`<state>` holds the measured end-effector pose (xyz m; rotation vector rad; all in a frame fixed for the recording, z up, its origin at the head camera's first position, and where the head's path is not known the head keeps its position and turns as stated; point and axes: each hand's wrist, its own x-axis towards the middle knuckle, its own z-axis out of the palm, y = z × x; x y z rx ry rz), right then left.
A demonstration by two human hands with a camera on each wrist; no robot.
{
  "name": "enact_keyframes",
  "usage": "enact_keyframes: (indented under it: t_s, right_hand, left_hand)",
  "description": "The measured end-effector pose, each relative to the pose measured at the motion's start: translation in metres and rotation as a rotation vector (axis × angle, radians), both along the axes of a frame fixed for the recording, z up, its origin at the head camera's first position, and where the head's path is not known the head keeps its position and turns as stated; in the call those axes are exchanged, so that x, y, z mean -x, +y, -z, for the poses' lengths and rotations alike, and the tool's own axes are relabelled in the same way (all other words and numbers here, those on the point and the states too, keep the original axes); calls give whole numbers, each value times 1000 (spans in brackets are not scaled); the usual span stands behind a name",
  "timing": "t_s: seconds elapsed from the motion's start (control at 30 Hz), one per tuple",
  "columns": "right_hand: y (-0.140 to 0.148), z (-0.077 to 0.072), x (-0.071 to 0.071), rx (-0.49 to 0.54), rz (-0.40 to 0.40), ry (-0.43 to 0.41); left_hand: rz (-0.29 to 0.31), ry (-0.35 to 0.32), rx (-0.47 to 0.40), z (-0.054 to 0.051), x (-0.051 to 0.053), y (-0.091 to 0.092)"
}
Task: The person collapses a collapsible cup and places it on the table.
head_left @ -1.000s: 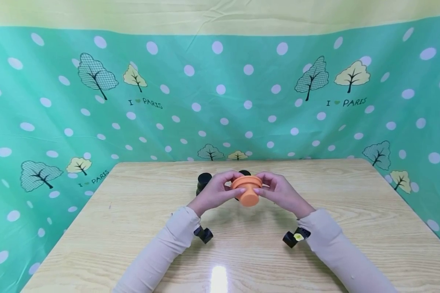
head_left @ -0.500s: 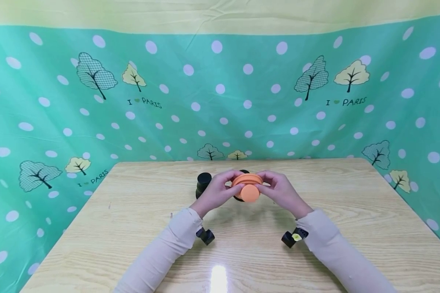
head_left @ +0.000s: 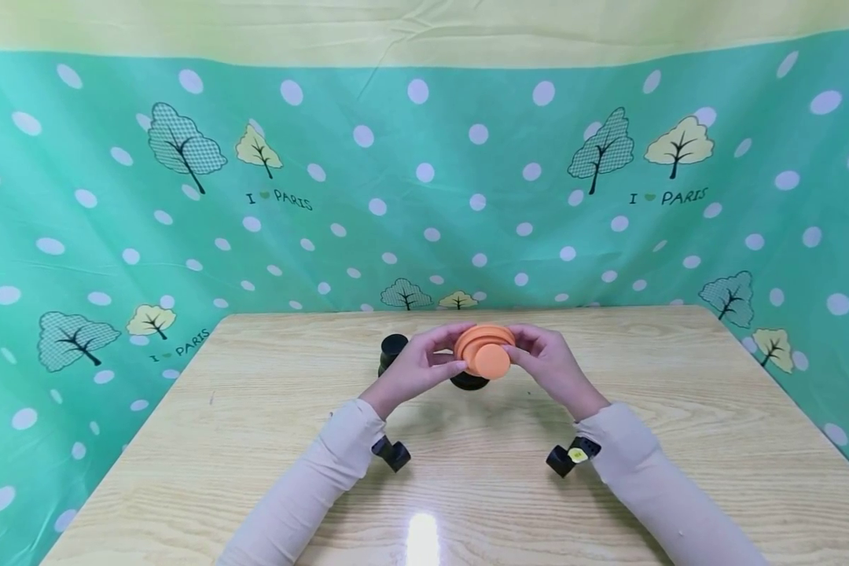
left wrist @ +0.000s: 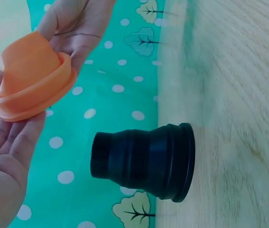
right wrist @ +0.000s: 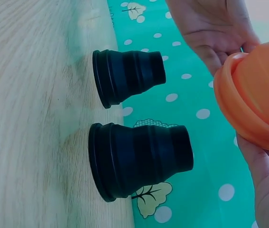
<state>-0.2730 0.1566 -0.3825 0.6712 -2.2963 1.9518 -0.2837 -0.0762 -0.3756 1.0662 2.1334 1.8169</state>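
Observation:
An orange collapsible cup (head_left: 491, 362), partly folded, is held in the air above the table between both hands. My left hand (head_left: 416, 366) grips its rim from the left, thumb in front and fingers behind. On the other side, my right hand (head_left: 550, 365) pinches the rim, its thumb close to the round base. The cup's base faces the head camera, off-centre and tilted. In the left wrist view, the orange cup (left wrist: 30, 71) shows a folded ring around its slanted narrower part. The inside of the cup is hidden.
Two black stepped cups stand upside down on the wooden table (head_left: 255, 440). One black cup (head_left: 394, 346) is left of the held cup; another black cup (head_left: 470, 382) is partly hidden behind it. A green dotted cloth (head_left: 424, 189) hangs behind the table.
The orange cup has tilted so its base turns up toward the head camera, and it has moved slightly up and right with both hands. More of the black cup behind it shows.

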Motion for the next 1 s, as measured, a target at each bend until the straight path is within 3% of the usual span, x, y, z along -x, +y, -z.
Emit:
enact_keyframes:
  t_s: [0.5, 0.77, 0.87, 1.0]
  right_hand:
    - [0, 0, 0, 5, 2, 23]
    - [-2, 1, 1, -1, -26, 70]
    - [-2, 1, 1, -8, -22, 50]
    - [0, 0, 2, -3, -48, -13]
  left_hand:
    - [-29, 161, 55, 1, 0, 3]
    - [-105, 289, 86, 7, 1, 5]
    - [-127, 279, 84, 7, 1, 5]
    - [-194, 209, 50, 3, 1, 5]
